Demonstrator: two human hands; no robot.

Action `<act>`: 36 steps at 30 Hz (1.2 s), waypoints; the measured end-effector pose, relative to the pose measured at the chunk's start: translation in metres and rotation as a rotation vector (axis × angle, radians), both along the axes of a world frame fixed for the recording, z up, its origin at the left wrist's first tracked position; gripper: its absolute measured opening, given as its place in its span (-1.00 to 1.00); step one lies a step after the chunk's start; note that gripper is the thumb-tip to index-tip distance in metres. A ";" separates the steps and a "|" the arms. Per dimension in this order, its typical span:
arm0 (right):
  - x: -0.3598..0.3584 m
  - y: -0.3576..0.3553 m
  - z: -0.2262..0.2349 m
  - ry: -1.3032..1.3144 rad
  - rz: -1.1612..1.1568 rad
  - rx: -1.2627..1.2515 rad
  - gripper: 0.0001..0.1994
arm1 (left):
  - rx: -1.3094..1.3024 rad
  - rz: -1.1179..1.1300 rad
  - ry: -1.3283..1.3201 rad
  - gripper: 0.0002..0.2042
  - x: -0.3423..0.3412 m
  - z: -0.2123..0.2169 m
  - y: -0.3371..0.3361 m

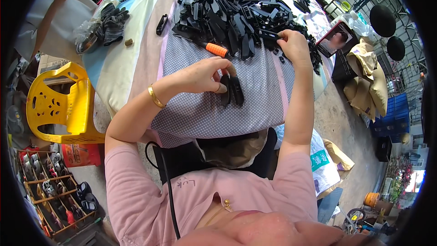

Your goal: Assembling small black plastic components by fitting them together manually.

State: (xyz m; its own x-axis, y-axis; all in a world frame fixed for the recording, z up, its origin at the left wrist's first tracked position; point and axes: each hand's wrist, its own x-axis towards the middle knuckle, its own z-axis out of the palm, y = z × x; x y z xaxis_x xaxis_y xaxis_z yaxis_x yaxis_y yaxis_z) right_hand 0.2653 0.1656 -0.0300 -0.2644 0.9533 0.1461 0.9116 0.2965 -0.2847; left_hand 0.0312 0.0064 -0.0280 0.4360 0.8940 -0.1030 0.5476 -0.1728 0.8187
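Pink shirt [191, 200] lay foremost | right hand [293, 48] pinched black plastic strip [269, 34], pile [236, 16] beyond-left of pinch | left hand [200, 75] closed round red-and-black hand tool [237, 91] | strip seemed light, stiff, slick; mid-length hold favoured

Draped table [191, 114] — black parts [216, 16], orange-handled tool [216, 49]

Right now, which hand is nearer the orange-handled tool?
Left. The left hand is just below the orange-handled tool in view; the right hand is farther off to its right, at the black pile.
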 end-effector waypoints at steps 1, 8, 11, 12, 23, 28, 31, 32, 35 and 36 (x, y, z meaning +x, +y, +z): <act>0.001 0.001 -0.001 0.013 0.024 0.034 -0.80 | -0.003 -0.003 -0.001 -0.64 0.000 0.000 0.000; -0.004 -0.002 0.002 0.020 0.023 0.060 -0.79 | 0.096 -0.053 0.220 -0.57 -0.012 0.008 -0.003; -0.003 -0.003 0.001 0.165 0.057 0.144 -0.81 | -0.073 0.009 0.143 -0.52 -0.007 0.020 -0.005; -0.005 -0.003 0.000 0.264 0.115 0.219 -0.81 | -0.178 0.054 0.095 -0.48 -0.004 0.022 -0.007; -0.031 -0.012 -0.013 -0.006 0.173 0.208 -0.87 | -0.004 0.096 0.028 -0.42 0.014 -0.005 -0.011; -0.031 -0.019 -0.008 0.041 0.112 0.205 -0.88 | 0.076 0.032 0.031 -0.46 0.015 -0.005 -0.009; -0.026 -0.021 -0.001 0.108 0.060 0.264 -0.88 | 0.106 -0.018 0.054 -0.49 0.017 -0.005 -0.011; -0.022 -0.020 0.002 0.163 0.029 0.292 -0.88 | 0.116 -0.016 0.056 -0.49 0.014 -0.005 -0.009; -0.016 -0.026 0.016 0.508 0.127 0.213 -0.87 | 0.306 0.169 -0.009 -0.51 0.006 -0.005 0.002; -0.018 -0.029 0.016 0.663 0.186 0.084 -0.87 | 0.309 0.173 -0.010 -0.51 0.001 -0.009 0.008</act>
